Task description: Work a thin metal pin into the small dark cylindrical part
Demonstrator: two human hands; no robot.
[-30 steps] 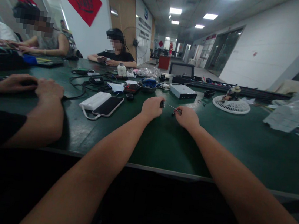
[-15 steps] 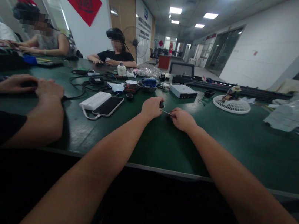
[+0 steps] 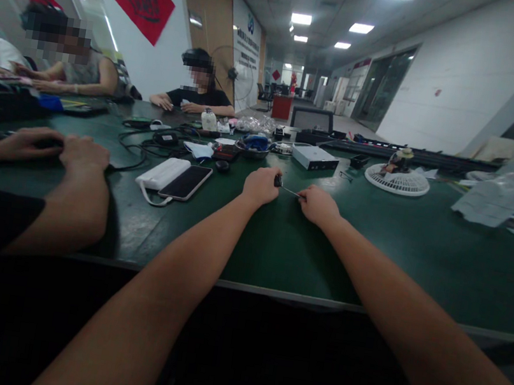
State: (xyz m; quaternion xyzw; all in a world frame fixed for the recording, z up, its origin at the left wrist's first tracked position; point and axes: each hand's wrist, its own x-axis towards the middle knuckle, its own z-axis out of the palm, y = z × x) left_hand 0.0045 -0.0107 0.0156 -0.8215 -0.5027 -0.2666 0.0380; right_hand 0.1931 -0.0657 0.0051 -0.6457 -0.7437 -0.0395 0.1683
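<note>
Over the green table, my left hand is closed on a small black object, most of it hidden by the fingers. My right hand pinches a thin metal shaft, which looks like a screwdriver's; its handle end is covered by the fingers. The shaft points left, its far end close to the black object. Whether the tip touches it, I cannot tell.
Left of my hands lie a phone and a white box-shaped device with a cable. Beyond are a mouse, a grey-white box and a round white grille. A co-worker's hands rest at the left.
My right hand has shifted slightly right, away from my left hand, and more of the metal shaft shows between them. My left hand stays nearly in place.
</note>
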